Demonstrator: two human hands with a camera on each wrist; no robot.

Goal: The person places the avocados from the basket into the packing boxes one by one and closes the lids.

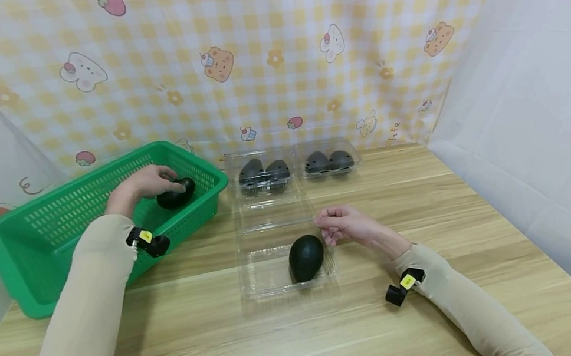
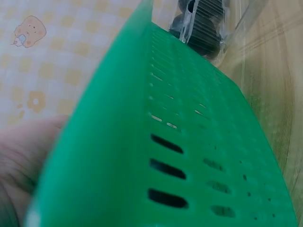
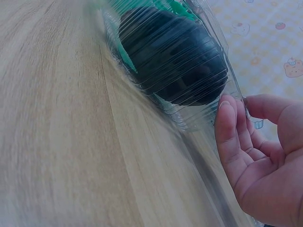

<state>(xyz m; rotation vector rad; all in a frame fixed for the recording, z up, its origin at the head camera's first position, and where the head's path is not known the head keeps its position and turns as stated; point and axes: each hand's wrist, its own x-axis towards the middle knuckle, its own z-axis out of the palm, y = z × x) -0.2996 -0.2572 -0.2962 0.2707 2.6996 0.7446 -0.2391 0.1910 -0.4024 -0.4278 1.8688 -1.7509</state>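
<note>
Inside the green basket (image 1: 103, 170), my left hand (image 1: 149, 181) grips a dark avocado (image 1: 176, 195) from above. In the left wrist view the basket wall (image 2: 109, 123) hides the fingertips, and only part of the left hand (image 2: 23, 156) shows. My right hand (image 1: 347, 227) pinches the right edge of an open clear plastic box (image 1: 264, 269), thumb on one side and fingers on the other. Another dark avocado (image 1: 306, 257) lies in the right half of that box, close to the right fingers. The right wrist view shows this avocado (image 3: 173, 54) through the ribbed plastic.
Behind the open box stand two closed clear boxes, a left one (image 1: 262, 172) and a right one (image 1: 329, 156), each with two dark avocados inside. The open box's raised lid (image 1: 268, 213) reaches back to the left one. A patterned curtain (image 1: 274, 84) hangs behind the wooden table (image 1: 390, 331).
</note>
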